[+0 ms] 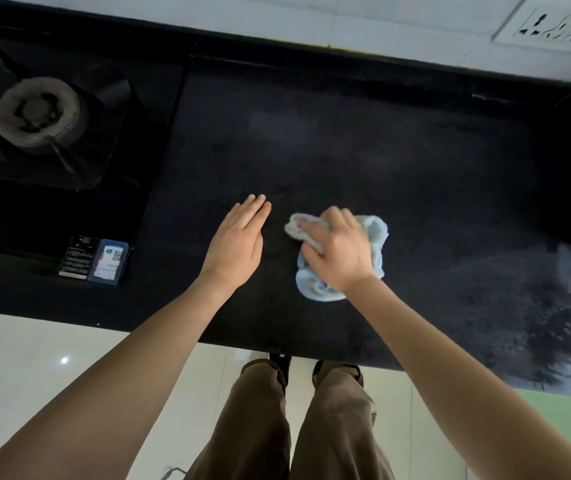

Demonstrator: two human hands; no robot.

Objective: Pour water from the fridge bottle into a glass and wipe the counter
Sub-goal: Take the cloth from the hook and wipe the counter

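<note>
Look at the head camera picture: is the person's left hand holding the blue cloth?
No. The left hand lies flat and bare on the black counter, while the right hand grips the blue cloth.

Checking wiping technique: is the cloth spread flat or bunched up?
Bunched up. The light blue cloth sits crumpled under the right hand, folds bulging out around the fingers on the counter.

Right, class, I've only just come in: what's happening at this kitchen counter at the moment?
A person stands at a black stone counter, wiping it. The right hand grips a crumpled light-blue cloth and presses it onto the counter. The left hand is held out with straight fingers just beside it, holding nothing. A gas stove burner sits at the far left, with a small blue and black packet in front of it. No bottle or glass is in view.
</note>
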